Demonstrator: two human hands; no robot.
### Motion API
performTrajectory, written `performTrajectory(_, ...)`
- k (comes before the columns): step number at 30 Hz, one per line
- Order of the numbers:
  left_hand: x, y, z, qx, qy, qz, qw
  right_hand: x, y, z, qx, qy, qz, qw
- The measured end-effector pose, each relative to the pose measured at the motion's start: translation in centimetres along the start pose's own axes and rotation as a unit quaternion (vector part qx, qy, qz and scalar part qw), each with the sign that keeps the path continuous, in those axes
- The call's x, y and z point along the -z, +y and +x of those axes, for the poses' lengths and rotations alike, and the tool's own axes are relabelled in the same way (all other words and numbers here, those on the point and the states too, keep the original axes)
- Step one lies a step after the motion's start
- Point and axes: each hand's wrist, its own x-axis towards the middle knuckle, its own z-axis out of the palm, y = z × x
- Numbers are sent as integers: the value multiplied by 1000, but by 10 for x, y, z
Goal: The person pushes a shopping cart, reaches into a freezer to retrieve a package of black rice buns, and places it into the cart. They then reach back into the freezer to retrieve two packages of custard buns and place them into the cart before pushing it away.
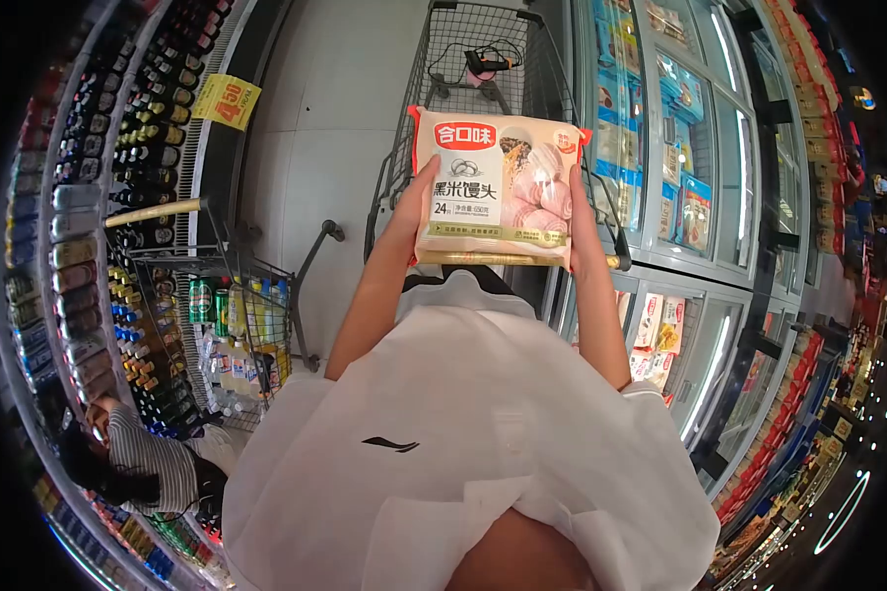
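Observation:
A bag of frozen steamed buns (pixel 498 187), pink and cream with a red logo and pictured pink buns, is held up in front of me. My left hand (pixel 416 209) grips its left edge, and my right hand (pixel 581 219) grips its right edge; the fingers behind the bag are hidden. Just beyond and beneath it stands a wire shopping cart (pixel 414 89). A black device with a cable (pixel 493 59) and a small pink item (pixel 479 77) lie in the cart. The cart's yellowish handle (pixel 493 259) shows below the bag.
Glass-door freezers (pixel 695 148) with packaged food line the right side. Shelves of bottles (pixel 168 108) and a yellow price sign (pixel 227 101) are on the left. Another cart (pixel 256 335) carries drinks, and a person in a striped top (pixel 153 458) is near the shelves.

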Motion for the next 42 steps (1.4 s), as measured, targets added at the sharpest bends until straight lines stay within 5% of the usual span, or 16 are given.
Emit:
performTrajectory(7,-19,30,93,-36,40,95,994,27,-39,106,20,-60,43,997)
performTrajectory(13,12,29,151,3,70,102,992,62,-14,185,-63,-98,46,992)
performTrajectory(27,59,0,162,69,128,65,987,80,26,205,-130,18,-53,990)
performTrajectory(32,55,1,159,61,149,85,983,94,48,219,-36,81,-221,971)
performTrajectory(42,49,-6,157,-6,136,138,981,96,57,220,49,92,-227,968)
